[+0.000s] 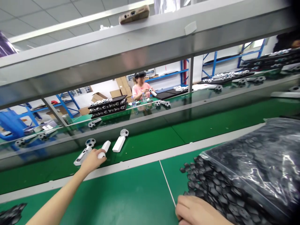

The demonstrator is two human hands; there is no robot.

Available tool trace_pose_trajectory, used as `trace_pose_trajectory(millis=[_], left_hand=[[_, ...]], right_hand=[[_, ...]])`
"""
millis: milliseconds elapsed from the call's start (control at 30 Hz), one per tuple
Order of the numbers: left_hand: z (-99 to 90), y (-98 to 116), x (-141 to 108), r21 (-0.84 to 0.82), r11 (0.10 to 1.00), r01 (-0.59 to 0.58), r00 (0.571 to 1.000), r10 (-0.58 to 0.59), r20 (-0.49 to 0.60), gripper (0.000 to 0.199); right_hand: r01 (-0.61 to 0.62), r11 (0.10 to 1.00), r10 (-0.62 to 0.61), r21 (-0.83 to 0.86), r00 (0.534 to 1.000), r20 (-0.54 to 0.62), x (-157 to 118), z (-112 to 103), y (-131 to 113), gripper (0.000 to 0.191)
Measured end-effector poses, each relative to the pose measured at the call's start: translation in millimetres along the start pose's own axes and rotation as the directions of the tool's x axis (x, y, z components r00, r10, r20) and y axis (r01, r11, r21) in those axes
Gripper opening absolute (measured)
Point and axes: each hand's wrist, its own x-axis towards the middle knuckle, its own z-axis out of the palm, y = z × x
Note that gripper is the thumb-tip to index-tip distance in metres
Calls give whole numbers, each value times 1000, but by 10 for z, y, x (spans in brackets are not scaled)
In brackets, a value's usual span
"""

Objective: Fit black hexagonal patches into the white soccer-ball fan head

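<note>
Nearest the camera, at the bottom edge, the right hand (199,211) rests on the green surface (131,193) with its fingers curled loosely, grasping nothing that shows; its knuckles lie against a heap of small black parts (211,187). That heap spills out from under a clear plastic bag (257,156) filled with the same dark pieces, which takes up the right side. At the far left corner a few more black parts (11,212) lie on the surface.

Further out, the left arm stretches across to the belt (152,143), where the left hand (92,161) closes its fingers over the lower end of a white handle (104,148). Just to its left lies a white fan with a football-patterned head (85,150), touching the hand's edge. To the right, a second white fan (120,140) lies apart, its head pointing away.

Beyond the belt, black trays (107,106) stacked with more football heads stand on the far side. Behind them a person in a pink shirt (140,89) holds a white piece. Overhead, a phone (134,14) lies on a grey rail (140,40).
</note>
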Motion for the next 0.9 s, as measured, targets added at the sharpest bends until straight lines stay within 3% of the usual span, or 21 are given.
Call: trace_pose_trajectory(millis=[133, 233, 300, 367, 433, 500, 633, 700, 733, 800, 900], left_hand=[[-155, 380, -972, -98, 984, -150, 987, 154, 37, 34], [-59, 712, -1580, -101, 979, -175, 978, 185, 98, 38], [31, 893, -1812, -118, 975, -188, 963, 207, 172, 45], [60, 1024, -1927, -138, 957, -254, 920, 283, 273, 62], [-1, 1115, -1984, -159, 918, -363, 829, 396, 394, 75], [-120, 1192, -2027, -183, 856, -483, 743, 512, 431, 72], [-258, 1378, -2058, -136, 658, -741, 620, 747, 239, 45], [-193, 1490, -2014, -131, 565, -815, 538, 820, 195, 44], [-133, 1547, -1980, -136, 547, -826, 519, 833, 191, 44], [7, 1652, -1903, -130, 583, -802, 556, 808, 195, 41], [173, 1769, -1812, -141, 724, -675, 714, 690, 119, 48]], right_hand=[[-30, 999, 28, 20, 998, 60, 7, 3, 0, 7], [-12, 1000, 10, 21, 996, 84, 8, 16, 11, 4], [-5, 1000, 4, 16, 997, 80, 4, 28, 17, 4], [-3, 1000, 3, 5, 997, 72, -5, 44, 23, 5], [-1, 1000, 2, -9, 998, 60, -15, 58, 27, 4], [7, 1000, -6, -18, 999, 46, -24, 67, 27, 4], [21, 1000, -21, -15, 1000, 7, -29, 46, 7, 7], [32, 999, -32, -18, 999, -1, -21, 16, 0, 9], [39, 999, -39, -26, 999, -4, -14, -3, 2, 9], [46, 998, -46, -47, 999, -13, 0, -41, 25, 10], [-7, 1000, 6, -11, 998, -67, 8, -102, 100, 13]])
